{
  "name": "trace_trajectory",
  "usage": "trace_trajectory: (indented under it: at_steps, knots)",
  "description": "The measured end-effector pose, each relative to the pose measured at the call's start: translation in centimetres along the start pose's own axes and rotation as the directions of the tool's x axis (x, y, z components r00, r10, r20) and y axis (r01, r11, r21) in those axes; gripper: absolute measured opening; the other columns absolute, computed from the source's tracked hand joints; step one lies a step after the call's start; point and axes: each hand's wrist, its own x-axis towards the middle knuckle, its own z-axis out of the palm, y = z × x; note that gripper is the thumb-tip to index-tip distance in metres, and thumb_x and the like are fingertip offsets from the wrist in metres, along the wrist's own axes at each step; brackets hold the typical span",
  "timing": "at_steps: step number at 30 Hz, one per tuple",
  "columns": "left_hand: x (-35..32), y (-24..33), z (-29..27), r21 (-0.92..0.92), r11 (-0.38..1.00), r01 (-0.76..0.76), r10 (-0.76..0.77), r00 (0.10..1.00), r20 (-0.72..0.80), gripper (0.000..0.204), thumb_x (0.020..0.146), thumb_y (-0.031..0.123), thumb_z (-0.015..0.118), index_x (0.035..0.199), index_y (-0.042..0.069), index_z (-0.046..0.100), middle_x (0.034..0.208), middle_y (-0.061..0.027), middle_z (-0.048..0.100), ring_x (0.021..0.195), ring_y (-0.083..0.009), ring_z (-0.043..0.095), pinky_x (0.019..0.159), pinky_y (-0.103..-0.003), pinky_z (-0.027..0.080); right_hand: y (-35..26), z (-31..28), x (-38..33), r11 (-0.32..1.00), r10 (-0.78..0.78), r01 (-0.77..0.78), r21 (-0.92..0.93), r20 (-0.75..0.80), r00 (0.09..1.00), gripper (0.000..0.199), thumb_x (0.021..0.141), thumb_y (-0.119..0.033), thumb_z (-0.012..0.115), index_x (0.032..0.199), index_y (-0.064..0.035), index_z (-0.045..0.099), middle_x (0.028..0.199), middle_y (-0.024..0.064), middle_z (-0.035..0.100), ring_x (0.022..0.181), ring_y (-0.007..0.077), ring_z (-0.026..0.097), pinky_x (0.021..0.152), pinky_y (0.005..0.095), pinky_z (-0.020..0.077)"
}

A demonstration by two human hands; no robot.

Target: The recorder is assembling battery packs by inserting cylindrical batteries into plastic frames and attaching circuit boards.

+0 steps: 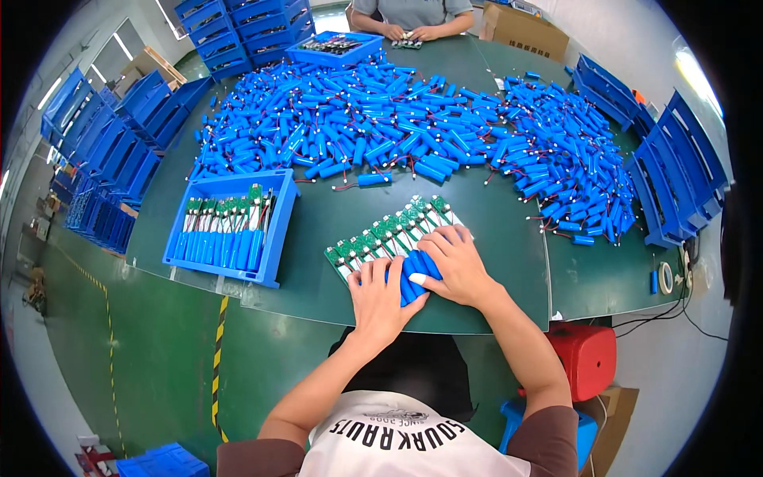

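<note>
Near the table's front edge, my left hand and my right hand close in from both sides on a cluster of blue cylindrical batteries. My left fingers curl over the cluster's left part, while my right fingers and thumb press on its right and top. Just beyond my fingers, a slanting row of small green circuit boards with white parts lies side by side on the table. My hands partly cover the batteries and the lower ends of some boards, so I cannot tell how each is joined.
To the left, a blue tray holds upright batteries with boards. A large heap of wired blue batteries spreads across the dark green table, with another heap at right. Blue bins stand along both sides. Opposite, a person's hands handle boards.
</note>
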Motion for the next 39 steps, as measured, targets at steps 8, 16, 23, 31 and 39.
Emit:
trace_trajectory:
  at_steps: [8,16,23,31,39]
  knots:
    - [-0.5,0.4,-0.9,0.123,0.988,0.091,-0.083,0.994,-0.066,0.071,0.076,0.042,0.082,0.136,0.013,0.057,0.124,-0.013,0.052,0.118,-0.0352,0.046,0.098,-0.052,0.032,2.7,-2.1,0.5,0.969,-0.212,0.231,-0.089,0.179,0.961,0.073,0.082,-0.062,0.067,0.127,-0.0062,0.058,0.132,0.0164,0.052,0.127,0.0384,0.046,0.105,0.0528,0.0362]
    - [-0.2,-0.5,-0.3,-0.01,1.0,-0.003,0.003,1.0,0.019,0.074,0.074,0.043,0.083,0.133,0.009,0.055,0.123,-0.0092,0.055,0.114,-0.0297,0.05,0.097,-0.05,0.035,3.1,-1.8,0.3,0.977,-0.204,0.212,-0.028,0.169,0.964,0.075,0.073,-0.064,0.073,0.118,-0.0046,0.061,0.117,0.0133,0.054,0.114,0.0355,0.049,0.098,0.0509,0.0375]
    - [-0.7,0.0,-0.6,0.083,0.997,0.0,0.001,1.0,-0.009,0.075,0.073,0.044,0.081,0.135,0.011,0.055,0.122,-0.0084,0.055,0.115,-0.03,0.049,0.096,-0.05,0.035,3.5,-1.4,0.6,0.972,-0.233,0.231,0.028,0.143,0.962,0.08,0.072,-0.069,0.071,0.118,-0.0046,0.061,0.113,0.014,0.054,0.109,0.0359,0.05,0.097,0.0487,0.0388]
    - [0.3,-0.6,-0.7,-0.021,0.999,-0.039,0.04,0.997,0.059,0.078,0.066,0.032,0.089,0.133,0.009,0.056,0.121,-0.0079,0.054,0.115,-0.0293,0.048,0.098,-0.046,0.035,3.8,-1.0,0.4,0.971,-0.24,0.235,0.051,0.12,0.963,0.084,0.066,-0.069,0.077,0.117,-0.0041,0.059,0.112,0.0131,0.054,0.107,0.0331,0.052,0.093,0.0455,0.0409]
    - [-0.4,-0.5,-0.5,0.0,1.0,-0.03,0.03,0.999,0.038,0.079,0.066,0.031,0.09,0.134,0.009,0.056,0.122,-0.0085,0.053,0.116,-0.0289,0.048,0.1,-0.047,0.034,3.6,-0.8,-0.2,0.98,-0.194,0.188,0.07,0.086,0.977,0.086,0.062,-0.063,0.083,0.117,-0.0028,0.059,0.113,0.0131,0.055,0.108,0.0333,0.053,0.094,0.045,0.0421]
